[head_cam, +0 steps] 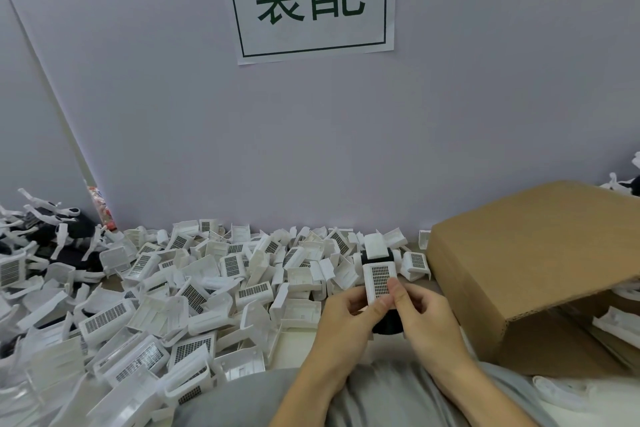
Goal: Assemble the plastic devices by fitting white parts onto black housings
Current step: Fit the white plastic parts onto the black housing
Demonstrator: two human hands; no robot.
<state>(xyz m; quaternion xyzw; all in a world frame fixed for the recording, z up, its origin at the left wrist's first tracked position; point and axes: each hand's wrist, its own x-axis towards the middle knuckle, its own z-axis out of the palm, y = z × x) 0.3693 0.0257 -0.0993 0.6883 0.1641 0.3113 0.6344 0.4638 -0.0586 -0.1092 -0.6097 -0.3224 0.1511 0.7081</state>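
My left hand (349, 314) and right hand (420, 310) both grip one white part (379, 282) over its black housing (388, 326). I would square the edges, then press evenly with both thumbs.

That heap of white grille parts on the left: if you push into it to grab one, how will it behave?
The white parts heap lies loose and criss-crossed, so pieces would likely slide and tumble rather than move together. They look like thin hollow moulded shells, so probably light and stiff. Open edges and tabs overlap, so a lifted part may snag and drag a neighbour.
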